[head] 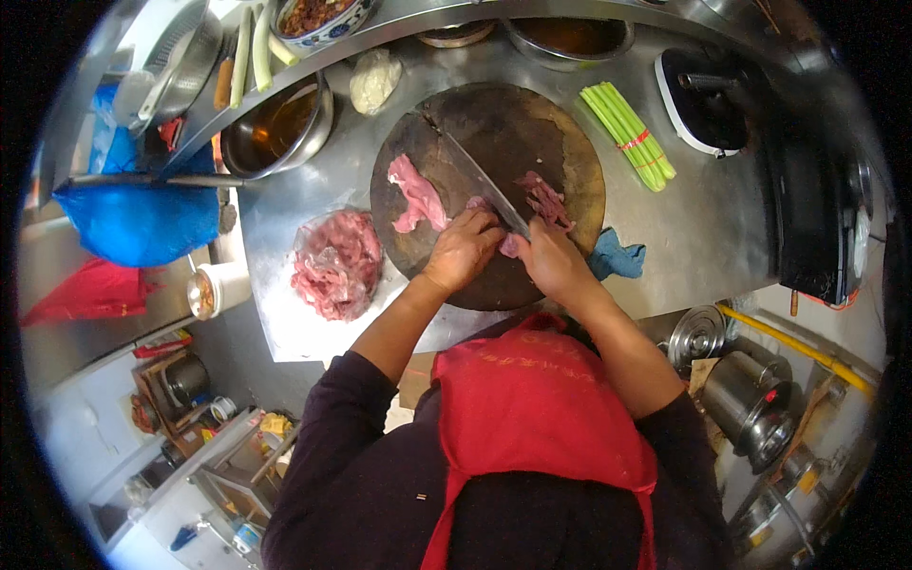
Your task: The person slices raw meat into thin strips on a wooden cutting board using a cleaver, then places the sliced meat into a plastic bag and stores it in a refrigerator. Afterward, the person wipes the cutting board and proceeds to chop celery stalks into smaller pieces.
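A long-bladed kitchen knife (482, 178) lies across a piece of raw meat on a round wooden chopping block (491, 114). My right hand (559, 262) is closed round the knife's handle end, which it mostly hides. Bent fingers of my left hand (462, 249) press on the raw meat (479, 204) beside the blade. Left of the knife lies a larger slice of raw meat (415, 194). Thin cut strips of meat (547, 202) lie to its right. A clear plastic bag of raw meat (338, 265) rests on the steel table, left of the block.
A blue cloth (617, 254) touches the block's right side. Banded green stalks (628, 137) and a black-and-white device (702, 100) stand beyond. A steel bowl of liquid (279, 128) and a whitish bag (375, 81) are at the back left, below a raised steel shelf (399, 25).
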The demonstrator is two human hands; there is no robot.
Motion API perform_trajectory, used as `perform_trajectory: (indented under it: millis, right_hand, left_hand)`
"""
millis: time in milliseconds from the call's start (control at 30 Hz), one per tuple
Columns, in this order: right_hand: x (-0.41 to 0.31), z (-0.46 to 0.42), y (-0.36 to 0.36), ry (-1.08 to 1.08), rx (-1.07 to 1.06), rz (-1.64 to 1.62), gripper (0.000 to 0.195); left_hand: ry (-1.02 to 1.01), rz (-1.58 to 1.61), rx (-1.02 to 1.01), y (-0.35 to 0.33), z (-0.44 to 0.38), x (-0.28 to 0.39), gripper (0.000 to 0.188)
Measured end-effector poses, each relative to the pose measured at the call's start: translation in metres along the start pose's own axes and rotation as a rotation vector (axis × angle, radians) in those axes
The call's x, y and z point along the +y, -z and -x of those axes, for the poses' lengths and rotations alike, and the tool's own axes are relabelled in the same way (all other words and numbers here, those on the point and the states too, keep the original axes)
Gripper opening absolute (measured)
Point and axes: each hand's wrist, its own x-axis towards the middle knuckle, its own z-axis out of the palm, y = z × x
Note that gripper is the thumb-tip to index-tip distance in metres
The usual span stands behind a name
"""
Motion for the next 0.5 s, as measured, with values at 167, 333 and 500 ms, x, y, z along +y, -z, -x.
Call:
perform_trajectory:
  millis: [167, 333, 500]
  right_hand:
    - [0.016, 0.098, 0.048, -0.292, -0.168, 0.009, 0.033]
    - [0.003, 0.109, 0.06, -0.317, -0.165, 0.018, 0.034]
    - [-0.02, 0.084, 0.054, -0.278, -0.226, 0.086, 0.033]
  left_hand:
    - [0.007, 0.019, 0.018, 0.0, 0.004, 0.001, 0.022]
    - [0.014, -0.065, 0.031, 0.007, 0.005, 0.01, 0.022]
    - [0.032, -0.091, -0.042, 0.005, 0.01, 0.005, 0.022]
